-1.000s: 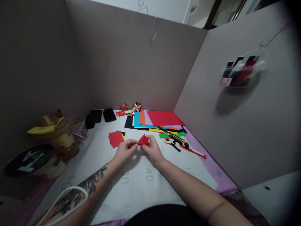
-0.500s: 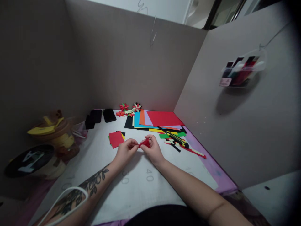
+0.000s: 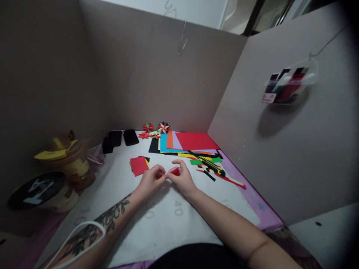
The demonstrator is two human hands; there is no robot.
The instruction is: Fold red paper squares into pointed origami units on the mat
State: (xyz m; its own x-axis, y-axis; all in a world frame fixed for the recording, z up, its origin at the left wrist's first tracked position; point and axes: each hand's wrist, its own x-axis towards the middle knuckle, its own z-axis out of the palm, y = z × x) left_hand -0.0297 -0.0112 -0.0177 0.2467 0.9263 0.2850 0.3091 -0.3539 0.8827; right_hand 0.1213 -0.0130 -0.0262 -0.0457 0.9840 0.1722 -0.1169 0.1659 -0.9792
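Over the middle of the white-covered table, a small folded piece of red paper [image 3: 175, 171] is pinched in my right hand [image 3: 183, 180], partly hidden by its fingers. My left hand [image 3: 153, 178] is closed, its thumb and fingertips meeting at the near edge of the paper and touching the right thumb. Whether the left fingertips grip the paper itself is too small to make out. Just left of my hands lies a stack of small paper rectangles [image 3: 139, 166], red on top, with green, yellow and black edges showing beneath.
Large coloured sheets [image 3: 196, 141] lie at the back right. In front are a yellow-black utility knife [image 3: 211, 166] and paper strips [image 3: 232, 181]. Folded paper stars [image 3: 147, 127] and a black phone [image 3: 130, 137] stand at the back. Containers [image 3: 45, 190] crowd the left; grey panels enclose the table.
The red paper shows less between my hands and sits more inside my right fingers. My left fingers have curled and shifted slightly right; the right index finger is a little straighter.
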